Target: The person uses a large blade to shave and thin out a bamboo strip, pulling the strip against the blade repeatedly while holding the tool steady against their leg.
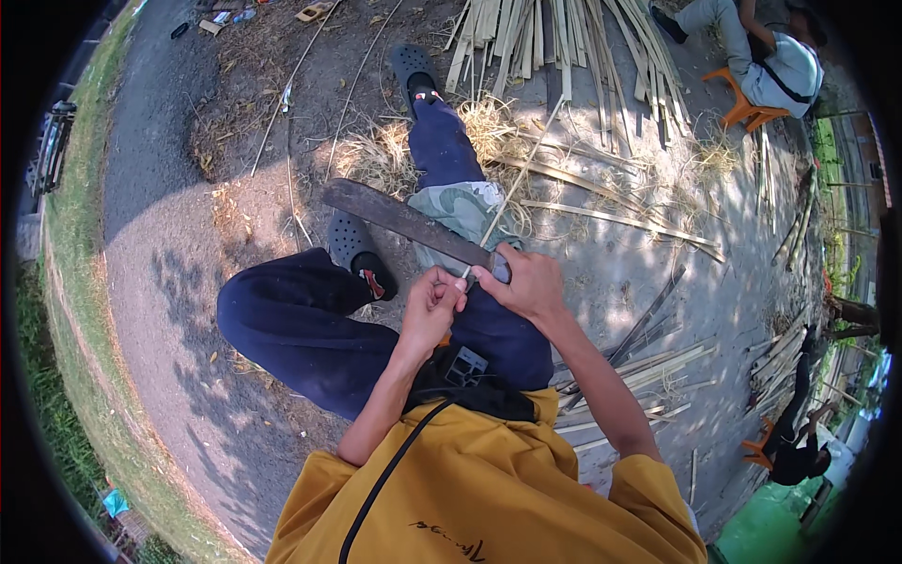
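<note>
My right hand [528,285] is closed around the handle of a machete [404,221], whose broad dark blade points away to the left above my lap. A thin bamboo strip [515,188] runs from the far ground down to my hands, passing by the blade near the handle. Its near end is pinched by my left hand [430,308], with thumb and fingers pressed together. My right thumb lies close to that end. Beneath the blade, a green patterned cloth [460,218] covers part of my outstretched leg.
Many split bamboo strips [536,38] lie fanned out at the far side, and more strips [648,381] lie to my right. Pale shavings [376,155] surround my far foot. Two people sit on orange stools [752,99] at the right. A paved road [141,188] borders the left.
</note>
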Demonstrator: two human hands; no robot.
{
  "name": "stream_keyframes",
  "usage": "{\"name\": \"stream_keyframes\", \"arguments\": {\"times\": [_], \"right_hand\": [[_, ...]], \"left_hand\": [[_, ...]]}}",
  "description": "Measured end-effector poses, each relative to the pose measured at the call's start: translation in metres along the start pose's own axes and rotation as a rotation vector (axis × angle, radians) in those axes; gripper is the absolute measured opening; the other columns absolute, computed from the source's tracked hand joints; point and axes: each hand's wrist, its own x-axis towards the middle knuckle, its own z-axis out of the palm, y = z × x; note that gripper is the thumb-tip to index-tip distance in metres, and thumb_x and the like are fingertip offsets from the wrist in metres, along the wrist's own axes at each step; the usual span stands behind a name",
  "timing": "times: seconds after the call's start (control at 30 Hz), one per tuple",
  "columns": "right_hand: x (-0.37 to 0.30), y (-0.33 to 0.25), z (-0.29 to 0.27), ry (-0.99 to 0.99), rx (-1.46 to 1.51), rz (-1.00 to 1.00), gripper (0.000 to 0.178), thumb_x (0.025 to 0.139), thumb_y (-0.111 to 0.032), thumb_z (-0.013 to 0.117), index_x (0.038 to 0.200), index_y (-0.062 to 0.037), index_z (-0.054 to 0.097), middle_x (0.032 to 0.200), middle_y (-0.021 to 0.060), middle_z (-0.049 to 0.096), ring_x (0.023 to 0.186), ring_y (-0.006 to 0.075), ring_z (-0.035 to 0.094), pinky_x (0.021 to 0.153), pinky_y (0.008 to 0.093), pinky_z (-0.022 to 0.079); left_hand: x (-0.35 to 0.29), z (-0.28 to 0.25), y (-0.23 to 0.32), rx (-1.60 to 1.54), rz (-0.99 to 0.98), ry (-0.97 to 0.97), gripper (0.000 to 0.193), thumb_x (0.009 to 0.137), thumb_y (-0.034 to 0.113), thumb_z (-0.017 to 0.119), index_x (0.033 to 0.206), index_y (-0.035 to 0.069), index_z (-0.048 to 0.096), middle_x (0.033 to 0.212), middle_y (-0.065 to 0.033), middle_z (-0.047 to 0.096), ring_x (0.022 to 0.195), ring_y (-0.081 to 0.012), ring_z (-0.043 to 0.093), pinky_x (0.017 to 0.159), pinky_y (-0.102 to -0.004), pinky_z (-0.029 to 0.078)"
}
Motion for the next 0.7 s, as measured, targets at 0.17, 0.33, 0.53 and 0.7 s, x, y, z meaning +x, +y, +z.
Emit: {"name": "stream_keyframes", "arguments": {"times": [0.17,0.33,0.53,0.7], "right_hand": [[0.001,0.003,-0.001,0.003,-0.008,0.019,0.052,0.091,-0.059,0.072,0.089,-0.0072,0.070,0.064,0.0179,0.067,0.062,0.0397,0.070,0.056,0.0493,0.052],[0.002,0.002,0.000,0.052,-0.005,0.008,0.053,0.092,-0.060,0.070,0.090,-0.0067,0.072,0.064,0.0183,0.067,0.062,0.0406,0.069,0.057,0.0495,0.052],[0.001,-0.001,-0.002,0.011,-0.003,0.034,0.055,0.092,-0.061,0.068,0.093,-0.0072,0.075,0.066,0.0189,0.068,0.064,0.0409,0.070,0.059,0.0499,0.053],[0.001,-0.005,-0.003,0.019,0.006,0.054,0.057,0.093,-0.061,0.068,0.101,-0.0064,0.078,0.070,0.0198,0.070,0.069,0.0404,0.072,0.062,0.0501,0.054]], "left_hand": [[-0.028,-0.010,0.009,-0.025,-0.087,-0.010,0.012,0.109,0.012,0.063,0.100,0.006,0.057,0.072,0.0021,0.060,0.062,-0.0025,0.048,0.056,-0.0227,0.033],[-0.071,-0.040,0.011,0.100,-0.062,0.019,0.014,0.108,0.010,0.064,0.099,0.005,0.056,0.072,0.0017,0.059,0.065,-0.0026,0.049,0.059,-0.0220,0.033],[-0.134,-0.077,0.025,0.202,-0.124,0.050,0.015,0.108,0.007,0.063,0.095,0.004,0.055,0.072,0.0011,0.060,0.065,-0.0026,0.049,0.059,-0.0213,0.034],[-0.186,-0.115,0.041,0.270,-0.160,0.085,0.015,0.106,0.005,0.064,0.094,0.005,0.055,0.073,0.0000,0.062,0.065,-0.0026,0.051,0.058,-0.0211,0.036]]}}
